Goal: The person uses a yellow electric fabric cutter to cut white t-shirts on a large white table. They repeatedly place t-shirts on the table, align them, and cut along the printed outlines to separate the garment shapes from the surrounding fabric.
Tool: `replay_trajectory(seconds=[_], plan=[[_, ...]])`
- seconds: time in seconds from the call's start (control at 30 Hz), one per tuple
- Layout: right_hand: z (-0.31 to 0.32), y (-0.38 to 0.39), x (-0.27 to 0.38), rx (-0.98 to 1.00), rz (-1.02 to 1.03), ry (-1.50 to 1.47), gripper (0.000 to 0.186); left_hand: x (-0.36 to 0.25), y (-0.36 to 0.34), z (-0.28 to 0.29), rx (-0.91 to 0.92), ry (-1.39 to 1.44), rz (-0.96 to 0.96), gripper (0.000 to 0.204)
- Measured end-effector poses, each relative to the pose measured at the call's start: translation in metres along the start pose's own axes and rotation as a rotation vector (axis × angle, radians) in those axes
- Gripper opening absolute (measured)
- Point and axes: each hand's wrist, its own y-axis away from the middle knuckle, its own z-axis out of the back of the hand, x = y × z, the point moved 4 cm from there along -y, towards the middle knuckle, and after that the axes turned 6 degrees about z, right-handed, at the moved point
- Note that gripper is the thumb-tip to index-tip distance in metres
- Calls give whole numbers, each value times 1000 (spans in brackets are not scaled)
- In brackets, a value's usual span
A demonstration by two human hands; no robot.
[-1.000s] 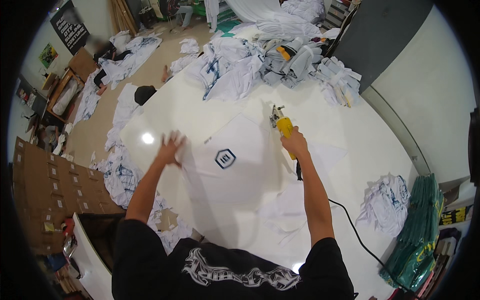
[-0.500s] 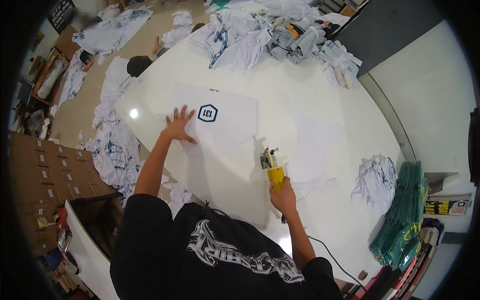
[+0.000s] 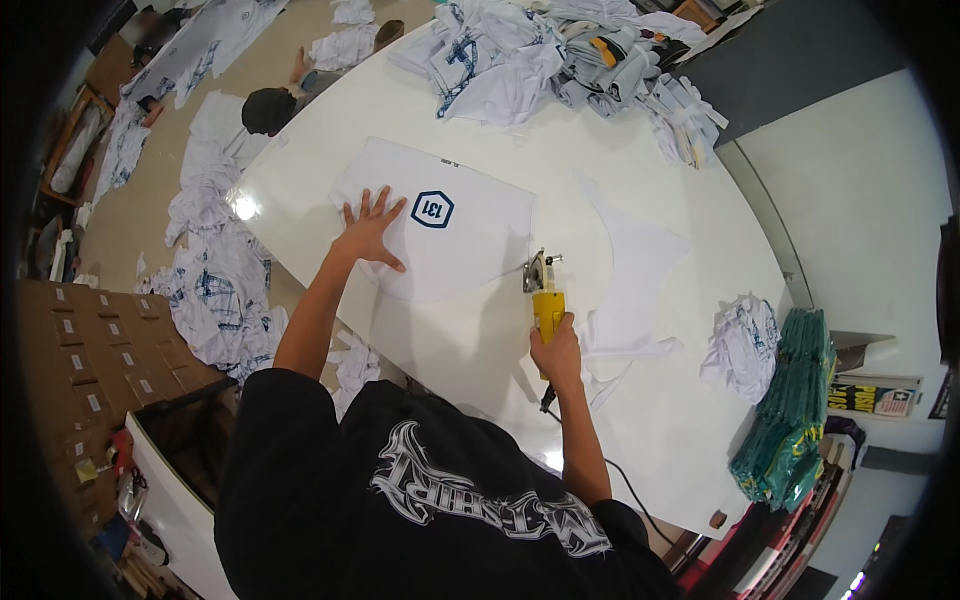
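a view from above of a person in a black printed t-shirt leaning over a large white table (image 3: 640,140). the left hand (image 3: 370,232) lies flat with fingers spread on a white fabric panel (image 3: 470,245), pressing it to the tabletop and gripping nothing; the panel lies spread out near the middle of the table and carries a dark blue hexagon mark (image 3: 432,209) just beside the fingertips. the right hand (image 3: 556,348) is wrapped tight around the yellow handle of a small electric fabric cutter (image 3: 545,290), whose metal head meets the lower right edge of the panel; its black cord (image 3: 625,485) trails back along the forearm toward the near table edge. just right of the cutter lies a curved white offcut (image 3: 635,270) with loose strips beside it — flat on the table and apart from the panel. a heap of white printed garments (image 3: 560,55) crowds the far end of the table, and a smaller crumpled bundle (image 3: 745,340) sits near the right edge. a stack of green folded fabric (image 3: 790,420) stands beyond that edge. more white garments (image 3: 215,290) lie strewn on the floor to the left, beside brown cardboard boxes (image 3: 75,350), and another person's dark-haired head (image 3: 268,108) shows low by the far left side of the table
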Motion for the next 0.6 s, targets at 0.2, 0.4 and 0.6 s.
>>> replay_trajectory(seconds=[0.2,0.4,0.6], plan=[[-1,-11,14,-4,-25,-2,53,1,1,1,-10,32,-13,157],[-9,-23,18,-23,-43,-8,56,6,-1,-3,-31,18,-21,156],[-1,-56,30,-19,-29,-18,56,7,-2,-5,-38,4,-30,156]])
